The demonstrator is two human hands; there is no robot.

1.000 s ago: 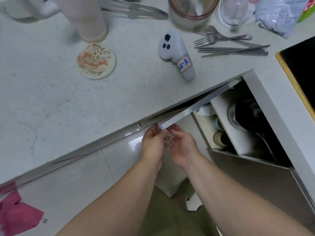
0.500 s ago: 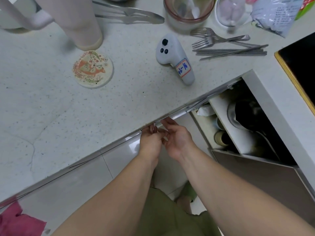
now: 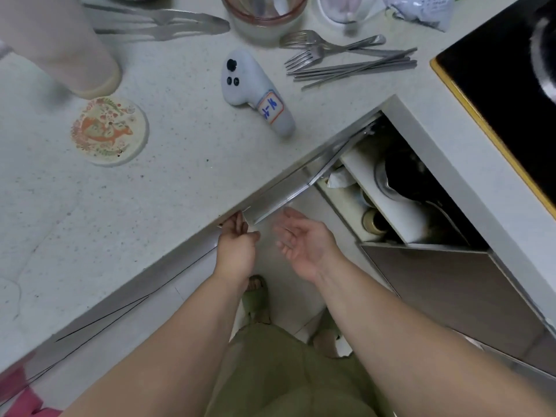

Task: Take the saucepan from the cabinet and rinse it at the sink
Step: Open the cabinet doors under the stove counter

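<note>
Left hand (image 3: 236,246) pinches the grey metal cabinet door edge (image 3: 279,203); right hand (image 3: 304,240) hovers palm-up, fingers spread (dark steel saucepan (image 3: 403,179) shelved inside).

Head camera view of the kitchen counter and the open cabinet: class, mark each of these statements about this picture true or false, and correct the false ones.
1. The right hand grips the saucepan. False: it is open, palm up, holding nothing, in front of the cabinet door edge.
2. The left hand has its fingers at the underside of the countertop edge. True.
3. A dark pan sits inside the open cabinet. True.
4. The forks lie inside the cabinet. False: they lie on the countertop.
5. A round coaster with a fish design lies on the countertop. True.
</note>
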